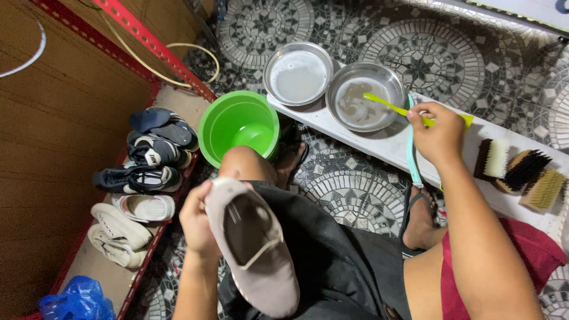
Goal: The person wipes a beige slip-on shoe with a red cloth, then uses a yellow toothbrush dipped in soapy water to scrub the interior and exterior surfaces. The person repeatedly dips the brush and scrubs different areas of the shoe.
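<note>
My left hand has its fingers wrapped around the heel of a grey slip-on shoe, held over my lap, opening up. Green bucket stands on the floor against the white board's left end. My right hand pinches a yellow-green toothbrush, bristles in the right-hand steel bowl on the board.

- The slip-on shoe in the left hand is pale greyish beige, with a darker grey inside.
- The toothbrush in the right hand is yellow-green.
- A second toothbrush, just beneath that hand, is light turquoise.
- The bucket beyond the left hand is bright green.
- Two silvery steel bowls beside the right hand hold cloudy grey water.
- The floor tiles bear black-and-white circular mosaic patterns.
- The brushes right of that hand have white, black and tan bristles.
</note>
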